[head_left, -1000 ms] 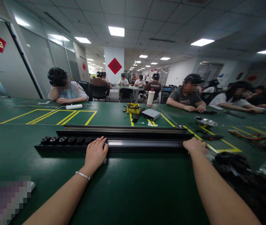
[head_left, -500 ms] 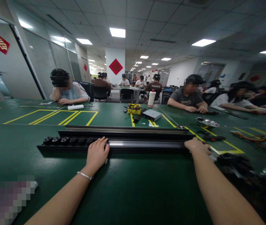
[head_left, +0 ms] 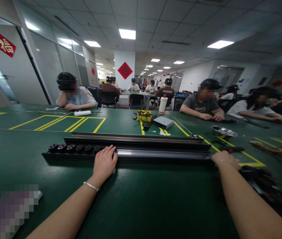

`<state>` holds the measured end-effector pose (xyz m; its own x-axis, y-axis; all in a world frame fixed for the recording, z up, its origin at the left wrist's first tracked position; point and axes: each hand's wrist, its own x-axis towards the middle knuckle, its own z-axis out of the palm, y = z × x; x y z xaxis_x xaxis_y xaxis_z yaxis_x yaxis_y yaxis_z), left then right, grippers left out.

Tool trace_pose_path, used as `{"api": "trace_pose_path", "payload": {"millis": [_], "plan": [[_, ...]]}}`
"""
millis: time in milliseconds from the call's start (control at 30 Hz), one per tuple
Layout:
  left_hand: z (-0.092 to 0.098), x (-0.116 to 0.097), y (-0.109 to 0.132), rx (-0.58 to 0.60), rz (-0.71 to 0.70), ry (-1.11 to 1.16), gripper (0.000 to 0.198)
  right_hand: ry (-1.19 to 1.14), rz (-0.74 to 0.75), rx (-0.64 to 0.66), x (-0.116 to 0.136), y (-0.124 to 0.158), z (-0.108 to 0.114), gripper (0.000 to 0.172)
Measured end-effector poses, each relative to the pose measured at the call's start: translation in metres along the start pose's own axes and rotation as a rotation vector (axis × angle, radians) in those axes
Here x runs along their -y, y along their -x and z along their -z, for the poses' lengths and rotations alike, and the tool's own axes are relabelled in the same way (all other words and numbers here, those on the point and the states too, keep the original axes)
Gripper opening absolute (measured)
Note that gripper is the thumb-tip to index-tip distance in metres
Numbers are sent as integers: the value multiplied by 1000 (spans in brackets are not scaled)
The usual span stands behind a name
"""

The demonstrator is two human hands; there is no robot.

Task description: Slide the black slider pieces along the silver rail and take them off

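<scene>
On the far person I watched, the left wrist (head_left: 95, 180) wore a shiny silver bracelet (head_left: 90, 186), quite broad, while the right wrist (head_left: 227, 167) had only a very thin band (head_left: 225, 161), above bare forearms (head_left: 246, 196).

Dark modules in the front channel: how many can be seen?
6 dark modules, in one row from the front channel's left end to the left hand, which may hide more.
</scene>
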<state>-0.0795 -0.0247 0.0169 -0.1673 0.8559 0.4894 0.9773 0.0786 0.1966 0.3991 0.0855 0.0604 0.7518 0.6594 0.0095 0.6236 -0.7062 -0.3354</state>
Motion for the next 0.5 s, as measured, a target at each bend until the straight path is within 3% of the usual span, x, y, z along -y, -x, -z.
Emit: {"api": "trace_pose_path", "payload": {"millis": [167,367,500], "plan": [[1,-1,0,-2,2,7,42,-65,69,48,-7,-21,-1,49],[-2,2,0,-2,-11,-23,43,-67,54,-52,-16,-25,1,52],[-1,1,0,5,-10,-31,44,29,92,36,-25,-38,0,45]]}}
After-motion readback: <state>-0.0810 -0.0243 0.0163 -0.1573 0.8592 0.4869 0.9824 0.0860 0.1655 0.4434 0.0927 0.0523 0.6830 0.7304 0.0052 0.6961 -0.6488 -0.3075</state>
